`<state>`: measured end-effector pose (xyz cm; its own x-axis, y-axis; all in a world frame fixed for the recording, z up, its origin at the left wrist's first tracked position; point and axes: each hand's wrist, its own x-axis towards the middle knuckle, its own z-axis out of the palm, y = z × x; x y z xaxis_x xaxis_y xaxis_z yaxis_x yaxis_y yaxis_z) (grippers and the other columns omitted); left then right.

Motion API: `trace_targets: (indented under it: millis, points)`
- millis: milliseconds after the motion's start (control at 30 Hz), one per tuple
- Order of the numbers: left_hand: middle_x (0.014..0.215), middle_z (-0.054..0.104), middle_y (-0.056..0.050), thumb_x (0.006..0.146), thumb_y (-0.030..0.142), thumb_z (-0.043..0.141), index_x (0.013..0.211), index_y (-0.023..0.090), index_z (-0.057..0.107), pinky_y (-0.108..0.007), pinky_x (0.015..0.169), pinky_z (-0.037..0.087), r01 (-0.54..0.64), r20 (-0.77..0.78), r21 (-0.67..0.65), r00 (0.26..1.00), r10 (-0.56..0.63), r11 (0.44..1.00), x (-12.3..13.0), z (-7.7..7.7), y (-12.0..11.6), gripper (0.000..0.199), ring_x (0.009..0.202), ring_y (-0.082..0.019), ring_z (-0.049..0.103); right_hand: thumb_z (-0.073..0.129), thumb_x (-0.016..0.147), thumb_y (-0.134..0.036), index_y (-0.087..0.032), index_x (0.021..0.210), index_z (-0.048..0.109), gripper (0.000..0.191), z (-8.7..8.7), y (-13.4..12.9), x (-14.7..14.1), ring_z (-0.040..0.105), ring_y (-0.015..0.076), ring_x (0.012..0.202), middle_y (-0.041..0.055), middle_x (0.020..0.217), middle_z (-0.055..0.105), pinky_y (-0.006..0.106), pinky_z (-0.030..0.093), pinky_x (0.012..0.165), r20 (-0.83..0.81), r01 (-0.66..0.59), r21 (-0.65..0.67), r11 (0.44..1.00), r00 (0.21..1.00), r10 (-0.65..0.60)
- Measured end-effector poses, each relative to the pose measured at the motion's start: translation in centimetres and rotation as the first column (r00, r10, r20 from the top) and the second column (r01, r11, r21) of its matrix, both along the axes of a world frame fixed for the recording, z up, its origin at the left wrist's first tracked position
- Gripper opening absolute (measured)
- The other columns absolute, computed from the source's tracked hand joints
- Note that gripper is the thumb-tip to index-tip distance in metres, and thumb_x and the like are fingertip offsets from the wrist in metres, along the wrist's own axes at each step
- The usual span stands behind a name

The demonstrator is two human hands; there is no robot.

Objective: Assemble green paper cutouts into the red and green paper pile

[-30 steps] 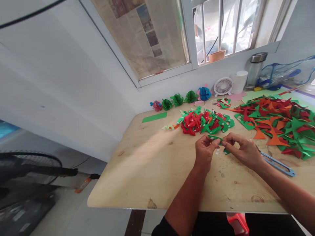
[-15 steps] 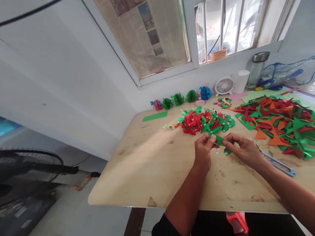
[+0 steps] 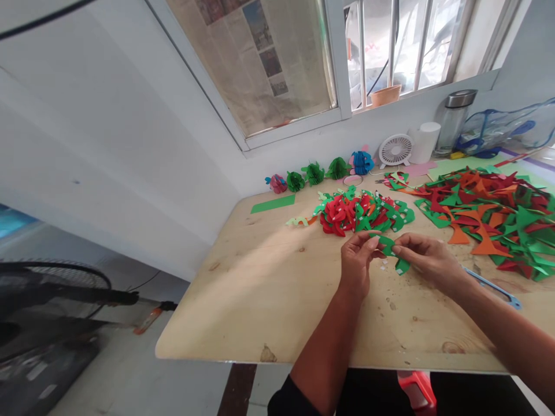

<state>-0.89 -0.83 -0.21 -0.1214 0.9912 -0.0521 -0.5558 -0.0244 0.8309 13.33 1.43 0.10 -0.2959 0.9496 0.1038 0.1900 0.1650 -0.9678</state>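
A curved green paper cutout (image 3: 402, 266) with small white squares on it is held up between both hands, just above the wooden table (image 3: 260, 300). My left hand (image 3: 358, 257) pinches its left end between thumb and fingers. At its right side, my right hand (image 3: 427, 259) is closed, with thumb and fingertips on the paper. Small white bits (image 3: 384, 265) lie on the wood under the cutout. Just beyond my hands is a pile of red and green paper cutouts (image 3: 342, 212), several with white squares.
Cut paper scraps (image 3: 498, 214) are heaped on the right, with a blue cutter (image 3: 494, 287) near my right forearm. Along the wall stand paper ornaments (image 3: 314, 174), a small white fan (image 3: 396, 151) and a glass bottle (image 3: 454, 124). A green strip (image 3: 273, 204) lies at the back left.
The green cutout has turned and more of its curved length shows between my hands. My right hand has shifted slightly to the right; my left hand keeps its pinch.
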Motion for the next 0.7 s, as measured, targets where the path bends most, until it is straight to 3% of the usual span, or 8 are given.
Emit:
trace_targets:
  millis: [133, 233, 500, 700]
  points:
    - [0.07, 0.062, -0.001, 0.062, 0.028, 0.074, 0.086, 0.017, 0.068, -0.023, 0.062, 0.048, 0.127, 0.069, 0.053, 0.989, -0.13, 0.991, -0.5, 0.7, -0.3, 0.027, 0.063, -0.01, 0.057, 0.071, 0.063, -0.055, -0.019, 0.066, 0.06, 0.038, 0.6, -0.1, 0.1, 0.052, 0.0134, 0.057, 0.0018, 0.062, 0.059, 0.024, 0.041, 0.049, -0.179, -0.091, -0.251, 0.964, 0.983, 0.046]
    - [0.073, 0.062, -0.001, 0.06, 0.026, 0.077, 0.087, 0.018, 0.069, -0.024, 0.065, 0.048, 0.165, 0.094, 0.083, 0.98, -0.173, 0.983, -0.9, 1.0, -0.4, 0.029, 0.064, -0.01, 0.058, 0.075, 0.061, -0.05, -0.019, 0.066, 0.06, 0.035, 0.8, -0.2, 0.4, 0.05, 0.012, 0.054, 0.0007, 0.061, 0.057, 0.023, 0.04, 0.046, -0.257, -0.169, -0.361, 0.917, 0.964, 0.076]
    - [0.067, 0.064, -0.001, 0.054, 0.04, 0.081, 0.08, 0.019, 0.07, -0.03, 0.066, 0.049, 0.216, 0.045, 0.085, 0.974, -0.221, 0.973, -1.3, 0.7, -0.2, 0.036, 0.06, -0.013, 0.059, 0.072, 0.065, -0.047, -0.019, 0.07, 0.06, 0.031, 0.1, 0.1, 1.1, 0.055, 0.0142, 0.061, 0.0033, 0.069, 0.06, 0.026, 0.046, 0.053, -0.284, -0.236, -0.375, 0.896, 0.95, 0.132]
    - [0.066, 0.064, 0.0, 0.055, 0.04, 0.081, 0.077, 0.02, 0.07, -0.031, 0.067, 0.049, 0.215, 0.062, 0.109, 0.973, -0.223, 0.97, -1.2, 0.4, -0.2, 0.032, 0.058, -0.012, 0.06, 0.077, 0.062, -0.039, -0.019, 0.067, 0.062, 0.025, 0.2, 0.0, 1.0, 0.053, 0.0116, 0.058, 0.0009, 0.066, 0.06, 0.023, 0.044, 0.051, -0.372, -0.27, -0.443, 0.855, 0.923, 0.098]
